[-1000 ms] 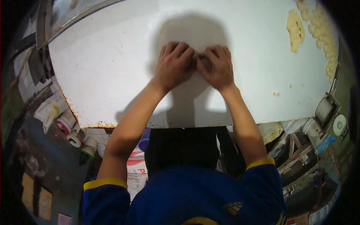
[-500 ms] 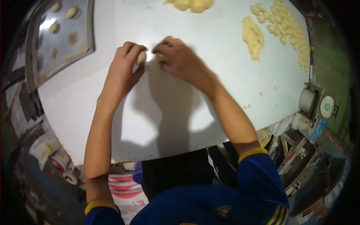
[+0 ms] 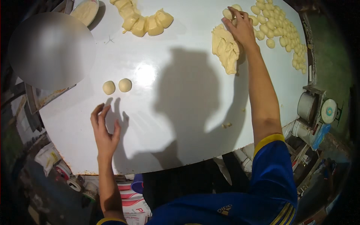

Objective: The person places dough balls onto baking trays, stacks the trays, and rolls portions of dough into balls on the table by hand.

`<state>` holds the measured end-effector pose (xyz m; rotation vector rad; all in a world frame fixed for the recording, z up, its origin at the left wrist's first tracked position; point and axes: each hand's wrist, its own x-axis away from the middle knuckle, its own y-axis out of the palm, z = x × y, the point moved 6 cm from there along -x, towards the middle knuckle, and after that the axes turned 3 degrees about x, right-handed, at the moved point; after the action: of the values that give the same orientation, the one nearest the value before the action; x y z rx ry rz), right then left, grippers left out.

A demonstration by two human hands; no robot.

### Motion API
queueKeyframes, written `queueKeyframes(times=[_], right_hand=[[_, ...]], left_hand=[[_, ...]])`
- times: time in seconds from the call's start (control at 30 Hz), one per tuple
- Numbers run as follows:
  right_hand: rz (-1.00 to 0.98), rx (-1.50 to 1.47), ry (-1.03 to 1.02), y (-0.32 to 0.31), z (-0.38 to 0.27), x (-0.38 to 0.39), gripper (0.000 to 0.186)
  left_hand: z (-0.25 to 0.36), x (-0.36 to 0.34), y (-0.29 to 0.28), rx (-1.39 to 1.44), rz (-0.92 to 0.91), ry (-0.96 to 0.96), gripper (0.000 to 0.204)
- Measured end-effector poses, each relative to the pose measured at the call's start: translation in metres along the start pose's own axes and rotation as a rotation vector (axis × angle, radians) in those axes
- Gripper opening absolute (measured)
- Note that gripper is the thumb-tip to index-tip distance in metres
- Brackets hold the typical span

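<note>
My left hand (image 3: 106, 133), fingers loosely bent and apart, holds nothing just below two smooth pale dough balls (image 3: 125, 85) lying side by side on the white tabletop (image 3: 183, 131). At the back right, my right hand (image 3: 240, 28) grips a small dough ball (image 3: 227, 14) between thumb and fingers, at the edge of a pile of many similar balls (image 3: 282, 30). A torn, flattened lump of yellow dough (image 3: 225, 48) lies just below that hand. Several cut chunks of dough (image 3: 146, 24) sit in a curved row at the back middle.
A bowl of pale contents (image 3: 85, 12) stands at the back left. A large blurred patch hides most of a metal tray (image 3: 41, 96) at the left edge. A metal pot (image 3: 305, 107) and a round lid (image 3: 328, 112) are beyond the table's right edge, with buckets and sacks below.
My hands have moved apart from the middle, the left toward me, the right up to the pile. Two balls now lie free above my left hand. The camera's view has shifted.
</note>
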<state>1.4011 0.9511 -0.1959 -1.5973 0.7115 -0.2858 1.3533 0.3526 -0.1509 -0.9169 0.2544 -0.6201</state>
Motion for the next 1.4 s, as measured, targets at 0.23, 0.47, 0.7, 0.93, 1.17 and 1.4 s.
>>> queueKeyframes(times=[0.23, 0.47, 0.7, 0.93, 1.17, 1.4], right_hand=[[-0.068, -0.325, -0.122, 0.024, 0.012, -0.027, 0.043], [-0.661, -0.864, -0.347, -0.038, -0.208, 0.186, 0.041], [-0.824, -0.945, -0.253, -0.041, -0.31, 0.371, 0.045], [-0.254, -0.405, -0.534, 0.005, -0.365, 0.379, 0.025], [-0.345, -0.507, -0.541, 0.017, -0.295, 0.44, 0.024], [-0.237, -0.539, -0.264, 0.02, -0.381, 0.391, 0.017]], left_hand=[[0.052, 0.016, 0.033, 0.193, -0.031, -0.029, 0.05], [0.074, 0.024, 0.06, 1.062, -0.12, -0.369, 0.069], [-0.036, 0.142, 0.048, 0.636, -0.029, -0.543, 0.027], [-0.065, 0.104, 0.061, -0.062, 0.19, 0.024, 0.043], [-0.12, 0.177, 0.035, -0.057, 0.047, 0.087, 0.031], [-0.07, 0.111, 0.079, 0.085, 0.028, 0.036, 0.043]])
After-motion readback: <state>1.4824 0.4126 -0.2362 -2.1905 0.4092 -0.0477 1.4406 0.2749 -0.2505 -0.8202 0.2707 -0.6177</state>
